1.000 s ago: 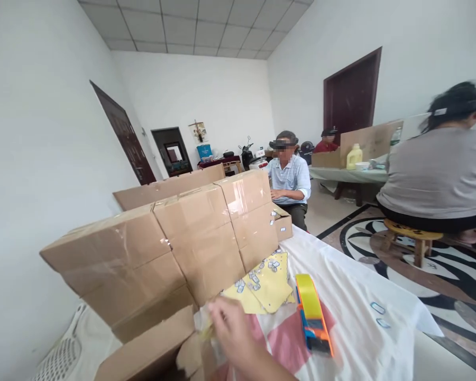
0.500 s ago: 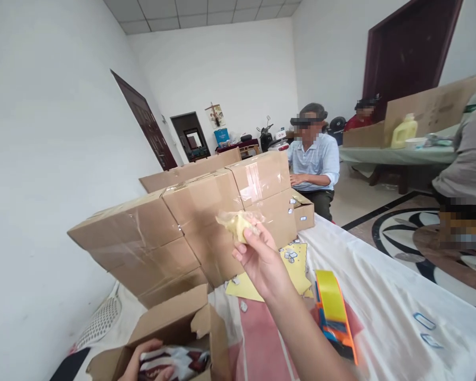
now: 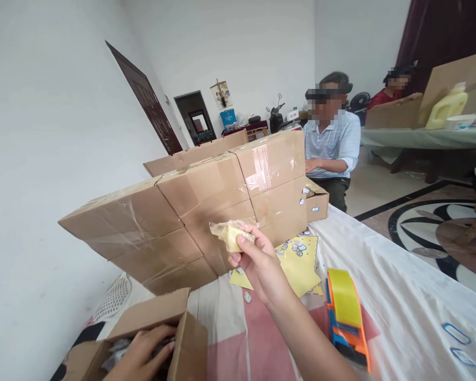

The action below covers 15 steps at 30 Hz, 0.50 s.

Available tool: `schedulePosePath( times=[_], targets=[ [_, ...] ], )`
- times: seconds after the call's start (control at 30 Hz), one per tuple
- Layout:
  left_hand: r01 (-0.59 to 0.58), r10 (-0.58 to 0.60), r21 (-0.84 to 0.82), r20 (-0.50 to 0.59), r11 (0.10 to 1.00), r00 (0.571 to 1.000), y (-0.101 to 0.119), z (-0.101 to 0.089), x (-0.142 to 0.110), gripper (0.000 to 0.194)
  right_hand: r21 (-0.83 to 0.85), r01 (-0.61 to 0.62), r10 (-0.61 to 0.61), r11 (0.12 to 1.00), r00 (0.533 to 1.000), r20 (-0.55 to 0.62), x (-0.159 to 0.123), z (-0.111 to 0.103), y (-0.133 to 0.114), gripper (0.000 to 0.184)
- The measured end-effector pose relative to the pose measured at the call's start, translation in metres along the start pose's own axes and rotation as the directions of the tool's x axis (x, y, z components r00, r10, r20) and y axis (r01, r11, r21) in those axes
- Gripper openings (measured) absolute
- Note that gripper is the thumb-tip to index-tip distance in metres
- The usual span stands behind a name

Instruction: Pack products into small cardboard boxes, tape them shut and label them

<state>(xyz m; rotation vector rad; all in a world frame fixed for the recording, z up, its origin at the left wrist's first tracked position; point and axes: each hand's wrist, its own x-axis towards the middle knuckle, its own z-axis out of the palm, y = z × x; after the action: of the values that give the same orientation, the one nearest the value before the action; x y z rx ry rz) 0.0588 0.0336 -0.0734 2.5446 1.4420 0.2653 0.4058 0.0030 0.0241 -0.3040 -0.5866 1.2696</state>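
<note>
My right hand is raised over the table, its fingers pinched on a crumpled wad of yellowish tape. Behind it stands a row of sealed cardboard boxes, stacked two high. My left hand reaches into an open cardboard box at the lower left, fingers curled over the packets inside; what it grips is hidden. An orange and blue tape dispenser with a yellow roll lies on the cloth to the right of my right arm.
A yellow sheet with small labels lies by the boxes on the white and pink tablecloth. A person in a light shirt sits beyond the boxes, another behind. A green-covered table holds a yellow jug.
My right hand rose from the open box with the tape wad and now sits slightly lower. My left hand went deeper into the open box. The view shifted left.
</note>
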Motion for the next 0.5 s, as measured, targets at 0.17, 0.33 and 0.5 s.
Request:
schedulePosePath(
  times=[0.17, 0.33, 0.5],
  targets=[
    [-0.03, -0.093, -0.261, -0.445, 0.965, 0.891, 0.062, -0.047, 0.015, 0.025, -0.267, 0.019, 0.014, 0.964, 0.993, 0.12, -0.003, 0.0, 0.015, 0.026],
    [-0.151, -0.081, -0.412, -0.494, 0.899, 0.865, 0.122, -0.055, 0.021, 0.039, -0.66, 0.064, 0.19, 0.749, 0.933, 0.306, -0.018, 0.015, 0.034, 0.01],
    [0.167, -0.297, -0.273, -0.555, 0.948, 0.777, 0.06, -0.063, 0.009, 0.034, -0.857, 0.051, 0.312, 0.512, 0.919, 0.242, -0.02, 0.009, 0.048, 0.046]
  ],
)
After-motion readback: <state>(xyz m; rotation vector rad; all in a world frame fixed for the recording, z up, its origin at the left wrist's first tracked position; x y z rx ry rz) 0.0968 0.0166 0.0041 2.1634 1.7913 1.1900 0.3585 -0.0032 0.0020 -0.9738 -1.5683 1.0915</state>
